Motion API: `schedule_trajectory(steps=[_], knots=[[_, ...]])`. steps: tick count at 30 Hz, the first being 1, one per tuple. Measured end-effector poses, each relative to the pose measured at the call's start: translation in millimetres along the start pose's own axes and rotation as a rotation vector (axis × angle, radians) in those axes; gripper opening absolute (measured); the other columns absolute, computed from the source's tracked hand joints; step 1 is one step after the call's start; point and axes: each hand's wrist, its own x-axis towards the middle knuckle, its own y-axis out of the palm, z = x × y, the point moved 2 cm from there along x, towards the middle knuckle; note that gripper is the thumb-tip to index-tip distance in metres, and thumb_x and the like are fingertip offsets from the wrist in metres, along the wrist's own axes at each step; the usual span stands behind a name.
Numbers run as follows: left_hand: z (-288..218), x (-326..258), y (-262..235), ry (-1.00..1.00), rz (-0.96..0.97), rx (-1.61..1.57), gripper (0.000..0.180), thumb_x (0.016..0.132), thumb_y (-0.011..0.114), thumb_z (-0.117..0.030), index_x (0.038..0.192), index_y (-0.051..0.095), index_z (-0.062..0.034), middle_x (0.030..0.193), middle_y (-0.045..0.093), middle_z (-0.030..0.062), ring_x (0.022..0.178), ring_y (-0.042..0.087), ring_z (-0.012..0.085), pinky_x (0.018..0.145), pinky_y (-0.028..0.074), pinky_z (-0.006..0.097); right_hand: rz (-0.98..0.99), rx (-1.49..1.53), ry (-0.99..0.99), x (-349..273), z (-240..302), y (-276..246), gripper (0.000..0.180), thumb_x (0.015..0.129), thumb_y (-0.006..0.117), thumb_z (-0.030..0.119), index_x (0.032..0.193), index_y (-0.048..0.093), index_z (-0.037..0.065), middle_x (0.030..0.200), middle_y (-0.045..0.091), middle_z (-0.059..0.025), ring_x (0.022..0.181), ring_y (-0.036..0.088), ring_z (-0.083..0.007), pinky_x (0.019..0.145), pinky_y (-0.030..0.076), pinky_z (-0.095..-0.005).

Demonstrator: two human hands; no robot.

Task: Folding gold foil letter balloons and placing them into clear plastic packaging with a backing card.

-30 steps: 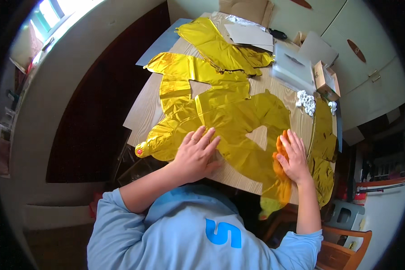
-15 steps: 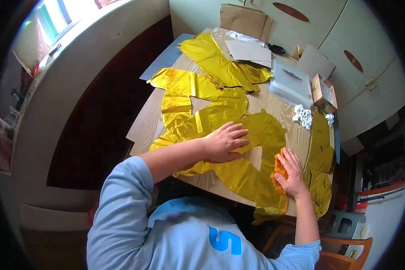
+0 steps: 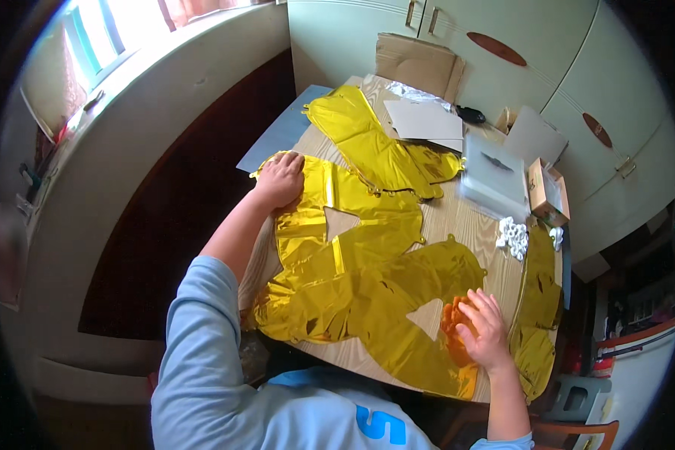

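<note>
Flat, shiny gold foil balloons lie on the wood-grain table. My left hand point(image 3: 281, 178) rests palm down on the upper left corner of the left foil balloon point(image 3: 375, 221), its fingers close together and slightly bent near the edge. My right hand point(image 3: 485, 330) is over the right edge of the front foil balloon point(image 3: 397, 330), fingers stretched out and thumb apart. Beside it, an orange patch on the foil looks like the hand's reflection. Another foil balloon point(image 3: 345, 124) lies at the back, and one more point(image 3: 538, 307) along the right side.
Behind the balloons are white cards point(image 3: 427, 120), a clear plastic case point(image 3: 491, 169), a small open box point(image 3: 547, 191) and white curled pieces point(image 3: 512, 238). A cardboard piece point(image 3: 418, 66) leans by the cabinets point(image 3: 547, 45). A chair point(image 3: 577, 429) stands at the lower right.
My left hand has moved from the middle of the foil to the far left balloon's upper corner. My right hand stays near the front balloon's right edge. The view has shifted slightly.
</note>
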Motion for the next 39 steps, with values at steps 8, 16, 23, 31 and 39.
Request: schedule_trajectory(steps=[8, 16, 23, 31, 39], knots=[[20, 11, -8, -0.06, 0.271, -0.062, 0.092, 0.086, 0.053, -0.068, 0.158, 0.034, -0.014, 0.163, 0.033, 0.0131, 0.15, 0.029, 0.0352, 0.12, 0.025, 0.048, 0.056, 0.031, -0.064, 44, 14, 14, 0.039, 0.087, 0.075, 0.023, 0.122, 0.069, 0.009, 0.141, 0.058, -0.0167, 0.136, 0.05, -0.0389, 0.117, 0.033, -0.0559], [35, 23, -5, -0.212, 0.401, -0.216, 0.117, 0.072, 0.064, -0.083, 0.161, 0.027, -0.0176, 0.166, 0.026, 0.0155, 0.156, 0.012, 0.0357, 0.127, 0.008, 0.049, 0.063, 0.027, -0.151, 58, 28, 23, 0.038, 0.086, 0.075, 0.023, 0.121, 0.069, 0.009, 0.14, 0.058, -0.0179, 0.136, 0.049, -0.0393, 0.117, 0.032, -0.0561], [37, 13, -1, -0.232, 0.2, -0.122, 0.113, 0.072, 0.07, -0.077, 0.155, 0.033, -0.0084, 0.161, 0.034, 0.0162, 0.154, 0.018, 0.0359, 0.127, 0.01, 0.048, 0.039, 0.005, -0.113, 41, 39, 7, 0.036, 0.086, 0.076, 0.023, 0.118, 0.071, 0.009, 0.141, 0.057, -0.0181, 0.135, 0.049, -0.0395, 0.117, 0.032, -0.056], [19, 11, -22, 0.022, 0.256, -0.145, 0.09, 0.075, 0.073, -0.065, 0.142, 0.053, -0.0074, 0.149, 0.048, 0.0153, 0.141, 0.04, 0.0345, 0.12, 0.029, 0.046, 0.01, 0.037, -0.005, 3, 39, -8, 0.034, 0.085, 0.076, 0.021, 0.117, 0.071, 0.008, 0.139, 0.059, -0.0176, 0.132, 0.052, -0.0389, 0.114, 0.036, -0.0549], [17, 33, -20, 0.022, 0.312, -0.244, 0.096, 0.072, 0.079, -0.061, 0.144, 0.049, -0.0042, 0.149, 0.047, 0.0209, 0.141, 0.041, 0.0394, 0.12, 0.032, 0.044, -0.015, 0.04, -0.081, 17, 60, -12, 0.034, 0.085, 0.075, 0.02, 0.117, 0.071, 0.008, 0.138, 0.059, -0.0176, 0.131, 0.053, -0.0381, 0.114, 0.038, -0.0557]])
